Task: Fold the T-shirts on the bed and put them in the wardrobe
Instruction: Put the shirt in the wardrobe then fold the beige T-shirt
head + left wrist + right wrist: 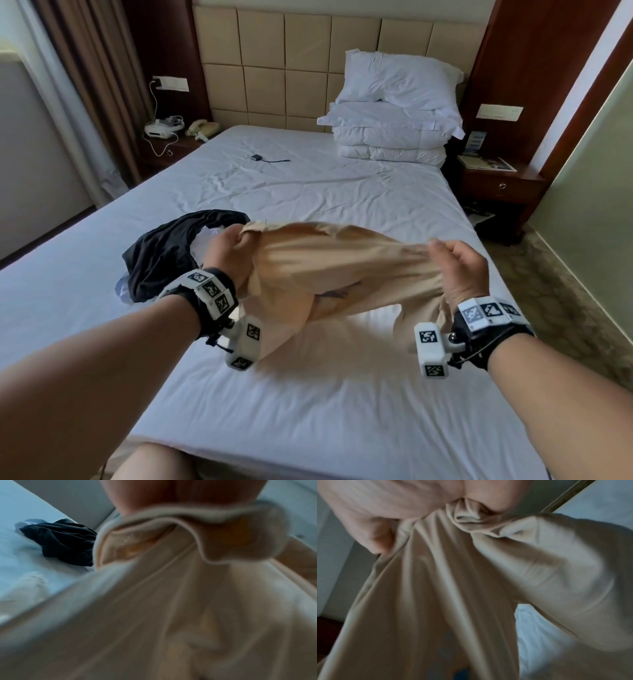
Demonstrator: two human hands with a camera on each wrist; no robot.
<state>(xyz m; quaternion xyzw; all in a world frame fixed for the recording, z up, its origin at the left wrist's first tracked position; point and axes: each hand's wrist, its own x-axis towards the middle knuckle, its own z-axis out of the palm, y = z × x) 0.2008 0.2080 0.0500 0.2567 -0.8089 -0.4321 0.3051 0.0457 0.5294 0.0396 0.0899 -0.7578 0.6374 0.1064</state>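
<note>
Hotel-style bedroom, white-sheeted bed (308,185) fills the head view, headboard at 12 o'clock, pillow stack (394,113) at 1 o'clock, small dark gadget with a cord (257,157) lying mid-sheet. Going left to right: dark T-shirt (164,253) crumpled on the sheet at 10 o'clock from the hands, something white partly under it, just beside the left hand, not touching as far as I can tell. Left hand (226,253) has its fingers curled round one bunched end of the beige T-shirt (329,270); left wrist view shows the hemmed edge gathered under the fingers (130,496). Shirt is stretched between both hands, long axis running 9 to 3 o'clock, lifted over the near half of the bed, lower part sagging toward 6 o'clock; whether it brushes the sheet can't be told. Faint print on the hanging part. Right hand (455,267) pinches the opposite end, cloth wadded between thumb and fingers in the right wrist view. Both hands level, palms inward, forearms reaching from 6 o'clock, equally near. Likely next: lay it flat on the bare sheet ahead at 12 o'clock. Wardrobe not in view.
</note>
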